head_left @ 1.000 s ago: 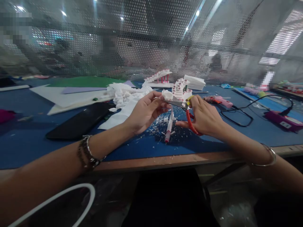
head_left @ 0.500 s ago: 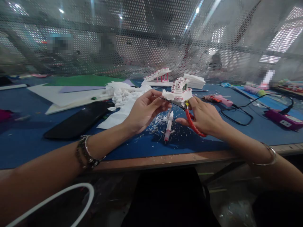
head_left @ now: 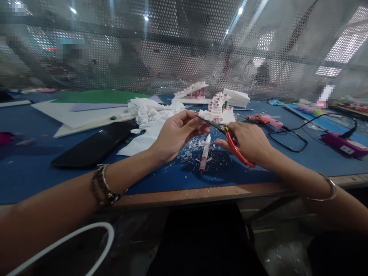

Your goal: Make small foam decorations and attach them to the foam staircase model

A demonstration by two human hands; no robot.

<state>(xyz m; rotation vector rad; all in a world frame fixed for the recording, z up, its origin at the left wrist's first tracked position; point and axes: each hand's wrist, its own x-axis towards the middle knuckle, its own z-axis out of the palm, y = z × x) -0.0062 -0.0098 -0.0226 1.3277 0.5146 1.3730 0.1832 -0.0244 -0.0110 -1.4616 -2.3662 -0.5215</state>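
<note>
My right hand (head_left: 250, 140) is closed round red-handled scissors (head_left: 235, 149), whose dark blades point left. My left hand (head_left: 179, 132) is pinched at the blade tips; whatever small thing sits in its fingers is hidden. Just behind the blades is a ragged white piece (head_left: 205, 114); I cannot tell whether the left fingers hold it. Beyond stands a small white curved staircase model (head_left: 217, 107) with dark red marks on its steps. Below the hands, a white pen-like stick with a reddish end (head_left: 204, 153) lies among tiny white scraps.
A black flat slab (head_left: 94, 145), crumpled white paper (head_left: 146, 111) and a green sheet (head_left: 100, 96) lie left. Another stair model (head_left: 194, 92) stands behind. Rightward are a pink glue gun (head_left: 271, 122), a black cable and a purple box (head_left: 343, 143). Perforated metal mesh (head_left: 184, 50) closes the back.
The scissors and my right hand have shifted slightly right and down, with the handles angled a little lower. My left hand has stayed almost in place, still pinched.
</note>
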